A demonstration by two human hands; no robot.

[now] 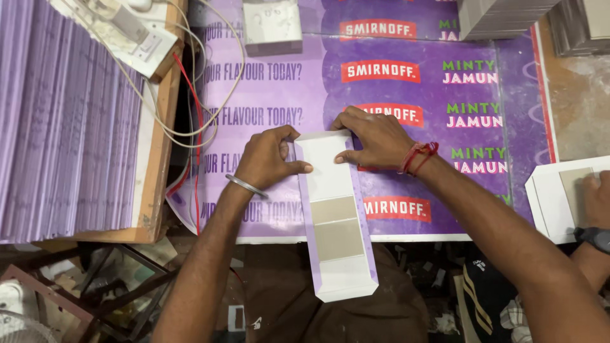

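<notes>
Fingers point(298, 167) of the left hand point(267, 159) lie flat and pressed together on the left edge of a long white card strip point(333, 216), with the thumb on top of it; they press it down, they do not wrap around it. On the other side the right hand point(375, 136) bends its fingers over the far end of the strip, and the thumb pushes on the right edge, so both hands pin the same piece. The strip has thin purple borders and two grey-brown squares in its middle. It lies on a purple printed sheet point(267, 89) that covers the table, and its near end hangs over the table edge toward the person. A metal bangle point(246, 186) sits on the left wrist, a red thread point(419, 155) on the right one. To the left stands a big stack of purple sheets point(63, 121). At the right edge another person's hand point(597, 197) rests on a white card point(549, 197).
</notes>
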